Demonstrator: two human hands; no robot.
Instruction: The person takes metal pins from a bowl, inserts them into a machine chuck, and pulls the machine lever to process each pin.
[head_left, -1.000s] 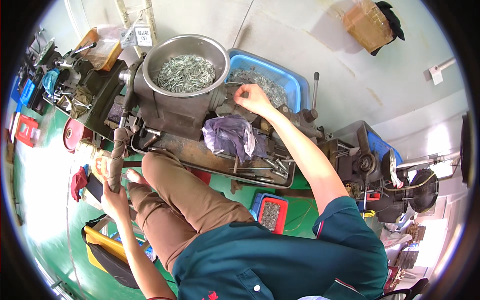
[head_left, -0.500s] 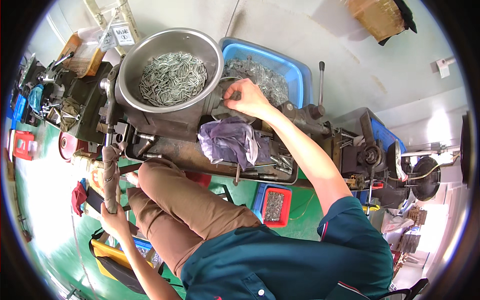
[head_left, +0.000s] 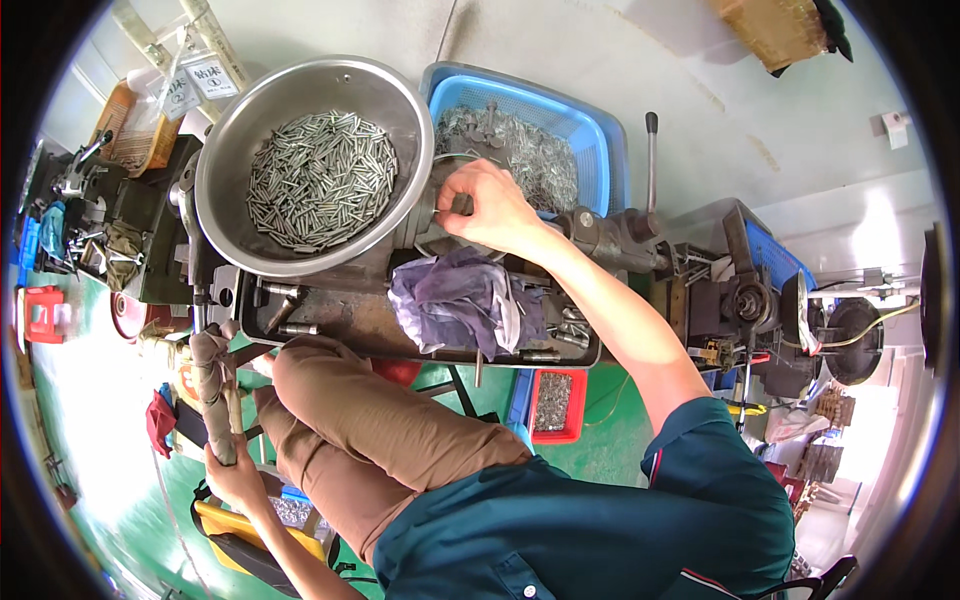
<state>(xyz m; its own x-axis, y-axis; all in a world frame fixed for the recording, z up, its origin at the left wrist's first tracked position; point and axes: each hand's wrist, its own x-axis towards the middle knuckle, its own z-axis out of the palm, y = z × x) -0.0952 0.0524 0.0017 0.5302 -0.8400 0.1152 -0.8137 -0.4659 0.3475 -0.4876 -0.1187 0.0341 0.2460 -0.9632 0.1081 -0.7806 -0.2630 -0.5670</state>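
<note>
Two hands work here at once. Our right hand (head_left: 487,205) is curled shut, fingertips pinching a small dark metal piece (head_left: 461,204) at the round grey chuck of the machine (head_left: 430,215), just between the big round steel bowl of short metal pins (head_left: 315,165) and the blue plastic crate of grey metal parts (head_left: 590,135). Our left hand (head_left: 233,472) is closed around the long cloth-wrapped lever (head_left: 215,395), low on the left beside our knee. Below the right hand lies a crumpled purple rag (head_left: 462,300) on the dark oily tray (head_left: 340,325); a small red box w/ parts (head_left: 552,402) sits on the green floor. To do it well, we judge: seat the piece straight, keep fingers off the chuck face, and pull the lever only when the hand is away.
</note>
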